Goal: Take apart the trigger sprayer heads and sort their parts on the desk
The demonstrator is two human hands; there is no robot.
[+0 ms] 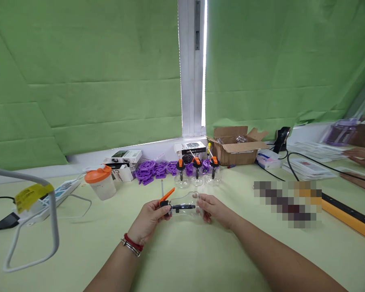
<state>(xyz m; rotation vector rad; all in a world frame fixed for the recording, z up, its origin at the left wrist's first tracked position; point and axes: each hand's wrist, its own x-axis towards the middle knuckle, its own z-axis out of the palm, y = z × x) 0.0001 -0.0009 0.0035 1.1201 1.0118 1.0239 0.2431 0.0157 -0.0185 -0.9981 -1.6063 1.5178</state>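
Observation:
A clear dispenser bottle with a black top, an orange lever and a thin spout lies sideways between my hands, just above the table. My left hand is closed around its black top. At the other end, the fingers of my right hand grip the wide clear base. A black tube shows through the bottle's wall. Beyond my hands, three similar bottles stand upright in a row, each with an orange and black top.
Purple plastic parts are heaped behind, near small printed boxes. An open cardboard box stands at the back. At left are an orange-lidded container and a power strip. Another person's hands rest near papers.

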